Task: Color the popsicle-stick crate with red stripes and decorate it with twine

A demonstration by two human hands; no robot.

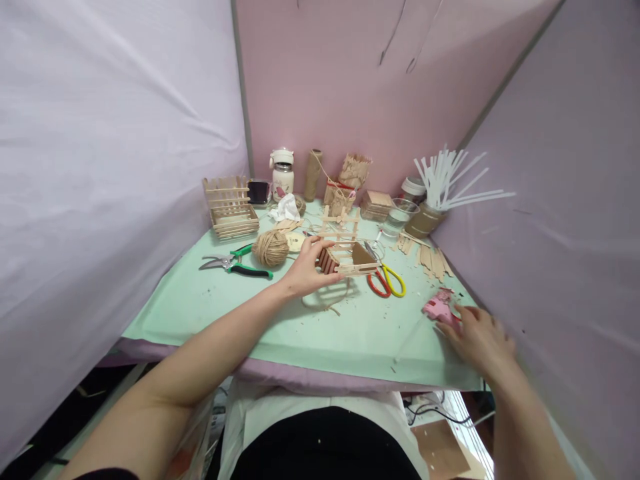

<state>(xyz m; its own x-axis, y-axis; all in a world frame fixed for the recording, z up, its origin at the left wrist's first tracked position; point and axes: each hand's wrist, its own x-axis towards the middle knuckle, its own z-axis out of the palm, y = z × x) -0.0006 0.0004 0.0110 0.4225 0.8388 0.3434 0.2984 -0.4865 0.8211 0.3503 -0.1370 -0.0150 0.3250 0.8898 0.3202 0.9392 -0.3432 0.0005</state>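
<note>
My left hand [306, 268] grips the left side of a small craft-stick frame [345, 253], thumb low and fingers above. The frame has a slatted back like a little fence, and a brown triangular piece stands inside it. At the right of the table, my right hand [480, 337] has its thumb and fingers around the handle end of a pink glue gun [440, 307]; part of the grip is hidden. Scissors with red and yellow handles [387, 280] lie just right of the frame. A ball of twine [271, 249] sits left of my left hand.
Green-handled pruning shears [235, 265] lie at the left, before a finished-looking stick basket [233, 217]. Behind stand a white bottle [283, 175], a cardboard tube [313, 175] and stacked wooden squares [376, 205]. White glue sticks [445, 180] and loose craft sticks [433, 260] are at the right.
</note>
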